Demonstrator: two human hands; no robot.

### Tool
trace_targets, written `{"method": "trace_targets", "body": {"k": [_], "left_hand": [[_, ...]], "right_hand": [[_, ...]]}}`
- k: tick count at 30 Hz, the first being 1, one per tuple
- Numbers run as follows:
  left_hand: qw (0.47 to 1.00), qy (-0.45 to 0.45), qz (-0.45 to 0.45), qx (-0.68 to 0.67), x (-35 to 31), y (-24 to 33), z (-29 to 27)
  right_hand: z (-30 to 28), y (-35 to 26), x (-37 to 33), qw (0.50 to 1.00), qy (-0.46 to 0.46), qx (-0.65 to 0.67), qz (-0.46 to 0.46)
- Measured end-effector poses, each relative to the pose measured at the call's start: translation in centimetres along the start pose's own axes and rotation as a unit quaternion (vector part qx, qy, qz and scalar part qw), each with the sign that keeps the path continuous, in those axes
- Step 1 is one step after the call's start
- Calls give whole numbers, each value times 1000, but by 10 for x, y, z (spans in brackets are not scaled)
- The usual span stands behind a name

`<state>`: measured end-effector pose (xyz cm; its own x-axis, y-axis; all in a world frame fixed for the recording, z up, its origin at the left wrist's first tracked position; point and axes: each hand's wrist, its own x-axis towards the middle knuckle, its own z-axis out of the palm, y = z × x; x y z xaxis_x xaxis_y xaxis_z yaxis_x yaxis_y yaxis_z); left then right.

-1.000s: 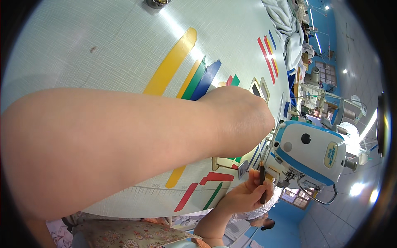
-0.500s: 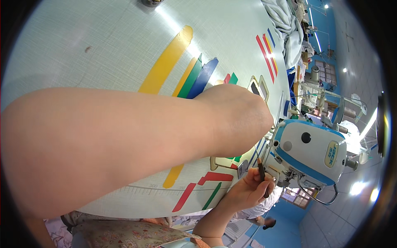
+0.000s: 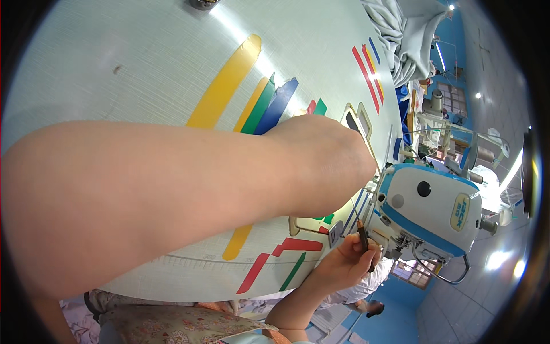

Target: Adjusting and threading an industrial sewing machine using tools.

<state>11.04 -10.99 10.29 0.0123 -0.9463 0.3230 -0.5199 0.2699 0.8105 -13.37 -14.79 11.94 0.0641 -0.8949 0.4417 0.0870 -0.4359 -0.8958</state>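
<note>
From the left edge my left forearm reaches across the picture to the base of a white and blue sewing machine (image 3: 432, 209). The back of my left hand (image 3: 329, 163) faces me, and its fingers are hidden beyond it, beside the needle area. Below, my right hand (image 3: 344, 265) pinches the dark handle of a thin-shafted tool (image 3: 363, 237) with a brass-coloured collar. Its shaft points up toward my left hand; whether it is an awl or a small screwdriver I cannot tell, and its tip is hidden.
The pale table (image 3: 143, 51) carries yellow tape (image 3: 226, 80), blue tape (image 3: 278, 106), red tape (image 3: 298, 245) and green strips. A printed ruler scale runs along its near edge. Pale cloth (image 3: 404, 37) is heaped at the upper right. A floral apron (image 3: 166, 329) shows at the bottom.
Both hands and the tool hold nearly the same pose; the view has shifted slightly. The pale cloth at the upper right spreads further to the right.
</note>
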Motion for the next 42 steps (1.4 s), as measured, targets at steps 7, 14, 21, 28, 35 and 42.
{"method": "trace_targets", "body": {"k": [7, 14, 21, 28, 35, 42], "left_hand": [[1000, -5, -8, -17, -2, 0, -4], [1000, -1, -10, 2, -2, 3, -6], [1000, -5, -12, 14, -2, 3, -5], [1000, -10, -16, 9, -1, 3, -7], [1000, 14, -6, 19, -3, 1, -3], [1000, 28, 1, 9, -4, 3, -1]], "right_hand": [[-3, -1, -17, 986, -119, -87, -81], [1, -13, -28, 890, -239, -327, -211], [16, -15, -24, 841, -291, -392, -234], [12, -14, -29, 844, -267, -385, -262], [14, -14, -28, 843, -287, -378, -254], [17, -15, -28, 848, -276, -380, -247]]}}
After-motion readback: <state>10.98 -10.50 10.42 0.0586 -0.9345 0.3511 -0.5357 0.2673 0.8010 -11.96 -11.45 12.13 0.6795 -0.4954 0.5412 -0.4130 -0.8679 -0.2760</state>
